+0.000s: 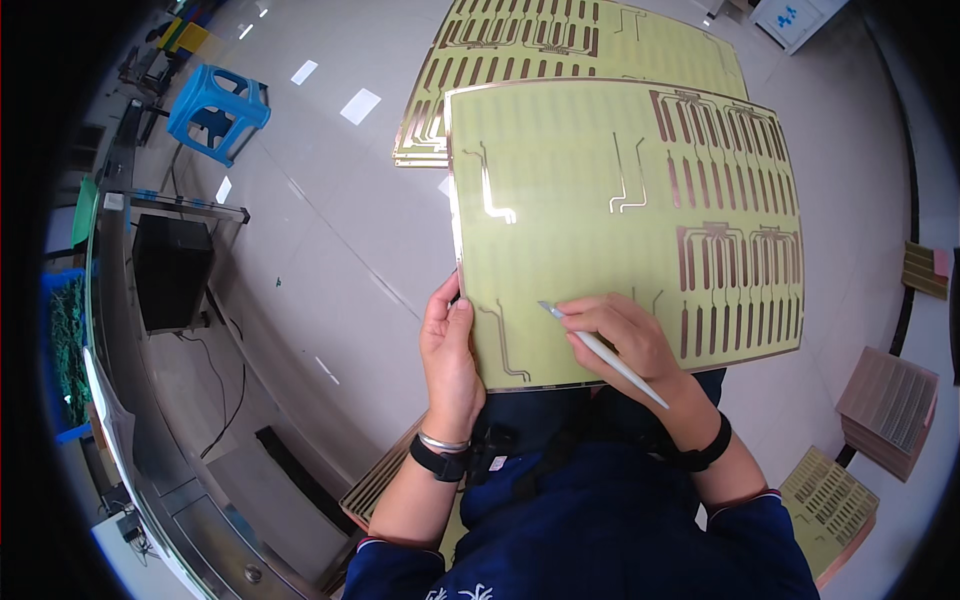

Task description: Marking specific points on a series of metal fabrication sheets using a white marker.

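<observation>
A large yellow-green circuit board panel (pixel 560 250) with copper traces is held up in front of me. My left hand (pixel 450 345) grips its left edge near the lower corner, thumb on the face and fingers behind. In my right hand (pixel 630 345) is a slim pale craft knife (pixel 625 372), held like a pen. Its pointed blade is at the lower middle of the panel; whether it touches the surface I cannot tell. The right hand covers part of the traces there.
Beyond the held panel lies a stack of similar panels (pixel 425 130). A blue plastic stool (pixel 218 110) stands on the floor at far left, above a black box (pixel 172 270) by a metal bench. More panel stacks (pixel 885 410) are at right, one (pixel 825 505) lower down.
</observation>
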{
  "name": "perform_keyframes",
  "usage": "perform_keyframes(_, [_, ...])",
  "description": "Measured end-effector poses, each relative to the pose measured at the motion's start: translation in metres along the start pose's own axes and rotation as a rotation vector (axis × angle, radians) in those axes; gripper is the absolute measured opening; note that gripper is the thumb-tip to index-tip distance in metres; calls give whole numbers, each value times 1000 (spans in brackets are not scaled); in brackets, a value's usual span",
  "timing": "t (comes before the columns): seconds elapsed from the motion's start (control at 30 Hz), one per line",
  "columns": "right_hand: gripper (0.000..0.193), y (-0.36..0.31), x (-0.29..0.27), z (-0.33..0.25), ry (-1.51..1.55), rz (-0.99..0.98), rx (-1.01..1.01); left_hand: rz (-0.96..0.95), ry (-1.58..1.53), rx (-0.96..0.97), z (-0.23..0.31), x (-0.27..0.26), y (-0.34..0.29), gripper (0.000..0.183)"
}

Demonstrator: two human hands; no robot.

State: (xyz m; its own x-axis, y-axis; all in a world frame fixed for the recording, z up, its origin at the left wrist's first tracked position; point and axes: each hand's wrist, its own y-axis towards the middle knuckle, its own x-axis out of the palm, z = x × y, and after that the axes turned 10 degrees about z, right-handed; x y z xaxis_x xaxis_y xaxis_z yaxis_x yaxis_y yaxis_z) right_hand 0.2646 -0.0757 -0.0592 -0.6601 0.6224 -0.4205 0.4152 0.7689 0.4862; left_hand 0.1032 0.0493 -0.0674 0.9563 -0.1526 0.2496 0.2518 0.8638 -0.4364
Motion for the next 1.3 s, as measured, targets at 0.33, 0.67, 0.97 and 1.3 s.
perform_keyframes(0.33, [24, 1, 1, -1, 20, 6, 40, 16, -9, 46, -3, 3, 0, 36])
perform_keyframes(0.67, [24, 0, 5, -2, -7, 37, 44, 23, -7, 45, -4, 1, 2, 35])
perform_keyframes(0.97, [24, -2, 4, 0, -10, 44, 21, 8, -3, 52, -4, 1, 1, 35])
perform_keyframes(1.3, [24, -2, 3, -1, 4, 33, 29, 6, 1, 46, -4, 0, 0, 35])
